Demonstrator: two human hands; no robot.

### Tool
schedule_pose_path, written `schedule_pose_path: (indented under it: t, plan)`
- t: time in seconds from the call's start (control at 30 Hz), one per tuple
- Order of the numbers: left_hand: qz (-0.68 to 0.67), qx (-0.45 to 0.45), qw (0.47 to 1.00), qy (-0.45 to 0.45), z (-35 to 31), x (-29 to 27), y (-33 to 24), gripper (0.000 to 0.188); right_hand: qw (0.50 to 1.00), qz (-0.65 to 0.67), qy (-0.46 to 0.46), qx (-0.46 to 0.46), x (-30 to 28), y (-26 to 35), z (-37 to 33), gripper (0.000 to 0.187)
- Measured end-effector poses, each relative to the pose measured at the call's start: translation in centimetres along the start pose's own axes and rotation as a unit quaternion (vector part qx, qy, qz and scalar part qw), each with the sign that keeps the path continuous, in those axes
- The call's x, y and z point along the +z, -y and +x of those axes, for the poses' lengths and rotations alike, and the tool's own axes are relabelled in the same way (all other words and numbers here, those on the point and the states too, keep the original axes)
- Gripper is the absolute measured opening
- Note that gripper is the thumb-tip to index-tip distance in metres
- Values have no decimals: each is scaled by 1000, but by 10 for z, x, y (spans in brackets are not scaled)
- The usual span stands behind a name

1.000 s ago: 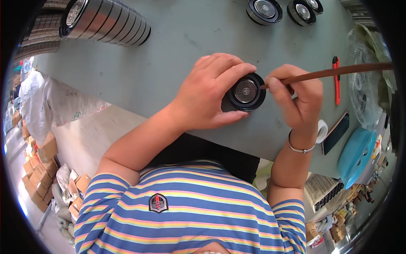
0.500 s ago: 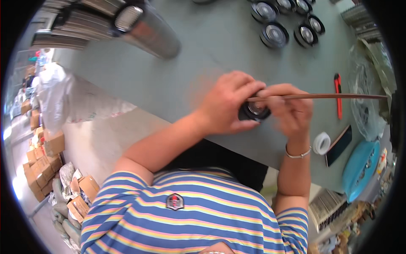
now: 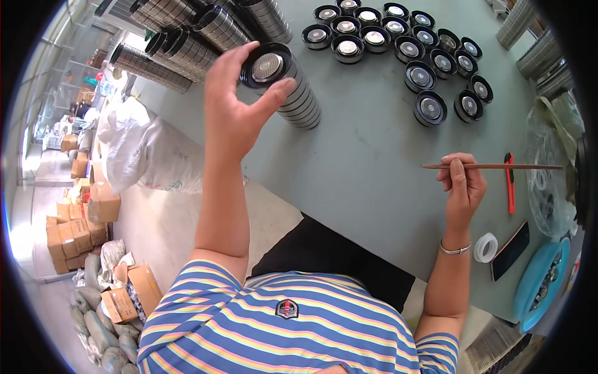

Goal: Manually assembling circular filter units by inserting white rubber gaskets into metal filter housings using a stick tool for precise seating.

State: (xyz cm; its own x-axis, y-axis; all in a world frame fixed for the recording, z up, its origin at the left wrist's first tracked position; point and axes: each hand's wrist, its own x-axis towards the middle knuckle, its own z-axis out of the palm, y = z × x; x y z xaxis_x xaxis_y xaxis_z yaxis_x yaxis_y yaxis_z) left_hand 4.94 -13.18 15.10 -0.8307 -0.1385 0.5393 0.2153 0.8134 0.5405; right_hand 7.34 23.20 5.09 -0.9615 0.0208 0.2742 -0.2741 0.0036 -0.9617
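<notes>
Both hands have parted since the earlier frames: the left hand (image 3: pixel 233 118) has moved from beside the right hand (image 3: pixel 462 193) to the tall stack (image 3: pixel 302 103). Around them lies a bright room with a pale floor (image 3: pixel 159 234), bearing cardboard boxes (image 3: pixel 75 242) at the left. Across the middle stretches the grey-green table (image 3: pixel 349 168) (scuffed in places), a white sack (image 3: pixel 171 156) beside its left edge. At the right stand a blue basin (image 3: pixel 527 290) and a dark phone (image 3: pixel 511 250). Black-rimmed rounds (image 3: pixel 430 108) dot the far side. Left thumb and fingers curve apart, gripping opposite edges of the round piece (image 3: pixel 268 67) at the stack's top; right fingertips pinch a thin brown stick (image 3: pixel 523 166) above the table.
</notes>
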Motion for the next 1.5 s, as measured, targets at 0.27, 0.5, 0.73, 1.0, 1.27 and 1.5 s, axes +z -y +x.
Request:
schedule_pose_path:
  t: [0.27, 0.5, 0.73, 1.0, 1.27, 1.5]
  plan:
    - [-153, 39, 973, 167, -60, 123, -91, 71, 966, 124, -224, 40, -14, -15, 18, 24]
    - [-133, 26, 982, 132, -49, 227, -72, 75, 978, 60, -200, 8, -23, -15, 17, 23]
    - [-162, 78, 941, 288, -119, 141, -72, 65, 992, -92, -24, -81, -16, -1, 8, 11]
    - [-146, 134, 951, 236, -128, 143, -72, 62, 964, -192, 138, -120, -5, -3, 10, 4]
    - [-137, 130, 956, 223, -129, 143, -72, 60, 947, -232, 203, -86, -10, 11, 9, 5]
    - [-143, 134, 956, 218, -134, 149, -67, 63, 950, -170, 245, -91, 13, 4, -2, 7]
